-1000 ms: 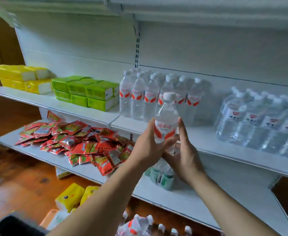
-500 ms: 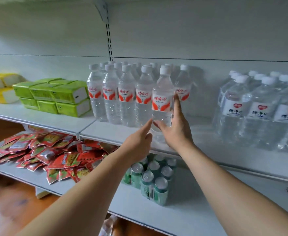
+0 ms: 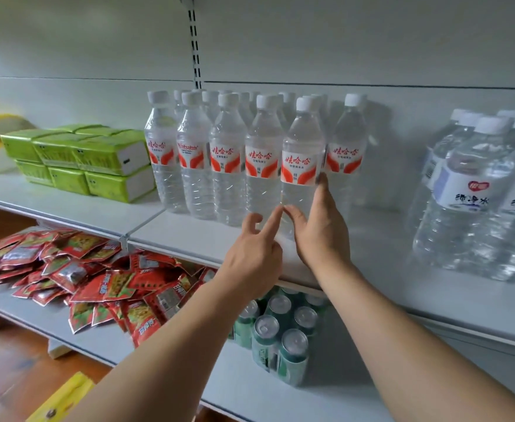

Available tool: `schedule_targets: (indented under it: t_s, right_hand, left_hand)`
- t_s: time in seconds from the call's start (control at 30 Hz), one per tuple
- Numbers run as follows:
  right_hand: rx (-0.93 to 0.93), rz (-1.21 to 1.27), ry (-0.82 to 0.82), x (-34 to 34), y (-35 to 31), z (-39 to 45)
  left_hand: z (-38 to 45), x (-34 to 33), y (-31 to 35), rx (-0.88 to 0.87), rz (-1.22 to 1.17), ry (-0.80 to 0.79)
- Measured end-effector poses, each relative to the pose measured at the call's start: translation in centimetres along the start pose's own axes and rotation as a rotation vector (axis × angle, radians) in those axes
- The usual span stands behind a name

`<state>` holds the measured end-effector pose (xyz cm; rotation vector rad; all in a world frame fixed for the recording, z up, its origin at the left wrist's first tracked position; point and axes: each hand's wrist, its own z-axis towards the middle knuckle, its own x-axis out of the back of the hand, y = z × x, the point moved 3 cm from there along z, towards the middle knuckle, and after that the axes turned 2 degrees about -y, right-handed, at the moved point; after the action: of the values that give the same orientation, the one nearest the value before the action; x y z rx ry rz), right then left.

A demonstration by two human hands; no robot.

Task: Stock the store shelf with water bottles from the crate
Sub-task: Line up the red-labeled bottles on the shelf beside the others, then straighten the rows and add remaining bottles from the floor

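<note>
Carefully now: my right hand point(image 3: 317, 236) wraps the front water bottle point(image 3: 302, 166) standing on the shelf point(image 3: 372, 260) beside its row; my left hand point(image 3: 254, 254), holding nothing, points one finger at it. A clumsy release could topple neighbours.

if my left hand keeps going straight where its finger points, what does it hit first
Most likely the bottle that the right hand holds. The left hand has its forefinger tip right at that bottle's lower body; whether it already touches is unclear.

Shop: white shelving point(image 3: 189, 239) with bottled water point(image 3: 262, 166), snack packets point(image 3: 97, 281), cans point(image 3: 280, 330).
</note>
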<state>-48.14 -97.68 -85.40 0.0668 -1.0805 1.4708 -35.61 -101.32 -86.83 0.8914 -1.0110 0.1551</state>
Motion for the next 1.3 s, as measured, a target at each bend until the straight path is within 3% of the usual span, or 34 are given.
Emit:
schedule_targets:
  t_s: [0.37, 0.47, 0.53, 0.63, 0.73, 0.87, 1.0, 1.3]
  right_hand:
    - [-0.052, -0.198, -0.004, 0.8, -0.5, -2.2]
    - [0.125, -0.193, 0.141, 1.4, -1.4, -5.5]
    - [0.26, -0.12, 0.13, 1.3, -2.6, -8.1]
    - [0.331, 0.04, 0.025, 0.4, -5.1, -12.2]
    - [0.349, 0.129, -0.124, -1.1, -8.4, -16.7]
    - [0.388, 0.107, -0.382, -2.8, -12.3, -23.5]
    - [0.29, 0.104, -0.654, -4.1, -14.4, -29.8]
    - [0.188, 0.235, -1.119, -7.2, -10.2, -41.1]
  left_hand:
    - [0.0, 0.4, -0.8, -0.002, -0.081, -0.012]
    - [-2.3, 1.2, -0.5, 0.02, -0.315, 0.084]
    - [-5.2, 2.0, -1.0, 0.037, -0.463, 0.187]
    - [-10.1, 3.5, -3.5, 0.093, -0.472, 0.281]
    - [-15.4, 5.5, -7.0, 0.16, -0.379, 0.267]
    - [-23.3, 6.7, -11.0, 0.17, -0.203, 0.127]
    - [-29.8, 5.9, -15.5, 0.176, -0.026, 0.001]
    - [-37.2, 1.3, -20.2, 0.336, 0.454, -0.388]
